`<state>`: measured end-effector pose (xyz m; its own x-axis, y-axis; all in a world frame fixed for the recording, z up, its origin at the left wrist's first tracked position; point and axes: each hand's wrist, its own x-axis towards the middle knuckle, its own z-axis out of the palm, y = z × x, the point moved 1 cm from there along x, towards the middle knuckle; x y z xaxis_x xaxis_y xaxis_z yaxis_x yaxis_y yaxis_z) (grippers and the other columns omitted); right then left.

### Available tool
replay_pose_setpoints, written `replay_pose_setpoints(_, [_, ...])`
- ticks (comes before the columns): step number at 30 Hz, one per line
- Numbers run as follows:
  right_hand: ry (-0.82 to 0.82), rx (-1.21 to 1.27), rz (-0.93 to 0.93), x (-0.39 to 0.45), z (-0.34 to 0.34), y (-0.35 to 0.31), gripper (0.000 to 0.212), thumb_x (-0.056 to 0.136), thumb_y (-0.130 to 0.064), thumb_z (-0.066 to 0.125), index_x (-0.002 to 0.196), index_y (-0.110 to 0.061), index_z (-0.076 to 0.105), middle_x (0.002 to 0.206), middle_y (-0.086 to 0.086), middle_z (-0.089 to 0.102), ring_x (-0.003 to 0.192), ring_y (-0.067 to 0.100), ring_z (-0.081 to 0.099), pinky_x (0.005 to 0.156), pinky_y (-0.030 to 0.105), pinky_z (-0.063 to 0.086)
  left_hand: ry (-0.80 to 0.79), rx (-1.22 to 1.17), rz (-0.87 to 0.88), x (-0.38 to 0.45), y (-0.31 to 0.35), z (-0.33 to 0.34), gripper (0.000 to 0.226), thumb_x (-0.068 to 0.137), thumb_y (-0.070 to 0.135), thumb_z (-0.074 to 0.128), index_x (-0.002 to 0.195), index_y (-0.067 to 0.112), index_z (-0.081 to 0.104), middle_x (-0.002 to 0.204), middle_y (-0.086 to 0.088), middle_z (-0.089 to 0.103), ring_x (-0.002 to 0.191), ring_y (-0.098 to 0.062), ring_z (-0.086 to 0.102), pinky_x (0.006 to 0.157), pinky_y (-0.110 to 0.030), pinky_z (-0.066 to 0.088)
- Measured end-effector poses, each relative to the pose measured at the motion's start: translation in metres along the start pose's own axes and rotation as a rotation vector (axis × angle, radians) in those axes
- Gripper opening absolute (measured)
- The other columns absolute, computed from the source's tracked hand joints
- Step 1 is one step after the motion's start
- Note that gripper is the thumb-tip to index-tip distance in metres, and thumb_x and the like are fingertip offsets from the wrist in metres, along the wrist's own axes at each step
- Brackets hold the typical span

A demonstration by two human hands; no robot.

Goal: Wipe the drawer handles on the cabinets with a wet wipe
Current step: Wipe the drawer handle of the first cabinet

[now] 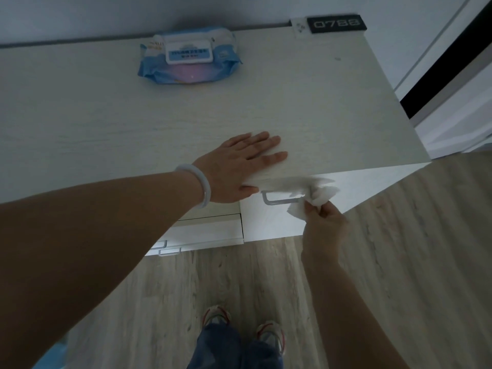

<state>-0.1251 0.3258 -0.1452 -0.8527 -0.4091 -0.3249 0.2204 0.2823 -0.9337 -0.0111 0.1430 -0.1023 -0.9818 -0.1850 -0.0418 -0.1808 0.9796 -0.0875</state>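
Left hand (237, 169) flat at cabinet (319, 102) edge | right fingers (318, 210) pinch wipe (316, 197) on handle (279, 199)

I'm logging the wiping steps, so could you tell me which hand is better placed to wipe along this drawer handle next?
Likely the right hand: it grips the wet wipe at the drawer handle. The left hand lies flat on the cabinet top.
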Motion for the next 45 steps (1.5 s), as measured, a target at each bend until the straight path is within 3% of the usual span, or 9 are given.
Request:
replay_pose_setpoints(7, [0.125, -0.084, 0.013, 0.016, -0.001, -0.008, 0.020, 0.077, -0.017, 0.074, 0.073, -0.004, 0.059, 0.065, 0.002, 0.056, 0.056, 0.010, 0.044, 0.049, 0.013, 0.035, -0.008, 0.013, -0.005, 0.001, 0.001, 0.000, 0.087, 0.087, 0.046, 0.053, 0.153, 0.029, 0.000, 0.162, -0.001, -0.003, 0.149, -0.020, -0.001, 0.121, -0.041, 0.009])
replay_pose_setpoints(13, [0.150, -0.083, -0.008, 0.017, 0.002, -0.003, 0.018, 0.079, -0.017, 0.073, 0.073, -0.010, 0.058, 0.076, 0.005, 0.058, 0.063, 0.014, 0.048, 0.059, 0.023, 0.041, -0.006, 0.011, -0.006, 0.001, 0.000, 0.001, 0.086, 0.087, 0.046, 0.053, 0.153, 0.029, 0.000, 0.162, -0.001, -0.003, 0.149, -0.019, -0.001, 0.121, -0.040, 0.008])
replay_pose_setpoints(18, [0.080, -0.326, -0.250, 0.011, -0.003, -0.011, 0.018, 0.083, -0.003, 0.067, 0.073, -0.007, 0.051, 0.087, 0.006, 0.052, 0.066, 0.012, 0.045, 0.055, 0.006, 0.037, -0.012, 0.011, -0.004, 0.001, 0.000, 0.001, 0.086, 0.087, 0.046, 0.052, 0.153, 0.030, -0.001, 0.161, -0.001, -0.005, 0.148, -0.019, -0.003, 0.121, -0.040, 0.007])
replay_pose_setpoints(22, [-0.013, -0.689, -0.652, 0.005, -0.004, -0.004, 0.014, 0.082, 0.002, 0.063, 0.095, 0.001, 0.064, 0.097, 0.011, 0.048, 0.088, 0.020, 0.044, 0.077, 0.022, 0.040, -0.014, 0.008, -0.009, 0.001, 0.000, 0.001, 0.088, 0.086, 0.046, 0.054, 0.153, 0.030, -0.001, 0.162, 0.000, -0.004, 0.149, -0.019, -0.002, 0.121, -0.040, 0.007])
replay_pose_setpoints(26, [-0.145, -0.805, -0.785, -0.006, -0.004, -0.001, 0.029, 0.090, -0.013, 0.062, 0.115, 0.003, 0.061, 0.109, 0.012, 0.047, 0.099, 0.021, 0.043, 0.087, 0.022, 0.037, -0.025, 0.023, -0.009, 0.001, 0.001, 0.000, 0.088, 0.087, 0.047, 0.053, 0.153, 0.029, -0.002, 0.161, -0.001, -0.006, 0.148, -0.019, -0.003, 0.121, -0.040, 0.007])
replay_pose_setpoints(31, [-0.163, -0.643, -0.721, -0.006, 0.011, -0.002, 0.017, 0.088, -0.003, 0.064, 0.104, 0.000, 0.070, 0.101, 0.005, 0.057, 0.093, 0.020, 0.053, 0.084, 0.024, 0.048, -0.020, 0.018, -0.012, 0.002, 0.002, 0.000, 0.088, 0.087, 0.046, 0.054, 0.153, 0.030, -0.001, 0.161, -0.001, -0.004, 0.149, -0.019, -0.002, 0.121, -0.040, 0.008])
replay_pose_setpoints(35, [-0.260, -0.528, -0.647, -0.013, 0.023, -0.007, 0.011, 0.085, -0.001, 0.065, 0.090, -0.006, 0.073, 0.093, -0.003, 0.060, 0.081, 0.010, 0.056, 0.078, 0.004, 0.040, -0.018, 0.015, -0.011, 0.002, 0.001, 0.001, 0.087, 0.087, 0.045, 0.054, 0.153, 0.030, -0.001, 0.162, -0.001, -0.004, 0.149, -0.019, -0.002, 0.121, -0.039, 0.007])
replay_pose_setpoints(40, [-0.038, -0.465, -0.454, 0.007, 0.003, -0.012, 0.011, 0.087, -0.002, 0.063, 0.087, -0.007, 0.073, 0.091, -0.006, 0.056, 0.081, 0.009, 0.057, 0.072, 0.007, 0.043, -0.023, -0.004, -0.003, 0.001, 0.000, 0.000, 0.086, 0.088, 0.044, 0.053, 0.153, 0.029, 0.000, 0.161, -0.001, -0.005, 0.148, -0.019, -0.004, 0.121, -0.040, 0.006])
replay_pose_setpoints(45, [-0.213, -0.564, -0.638, -0.018, 0.030, -0.006, 0.011, 0.085, 0.002, 0.063, 0.088, -0.002, 0.073, 0.094, -0.001, 0.058, 0.083, 0.013, 0.056, 0.077, 0.013, 0.044, -0.008, -0.014, 0.002, 0.000, 0.001, 0.000, 0.085, 0.088, 0.043, 0.054, 0.153, 0.029, 0.002, 0.162, -0.002, -0.003, 0.149, -0.019, -0.002, 0.121, -0.040, 0.007])
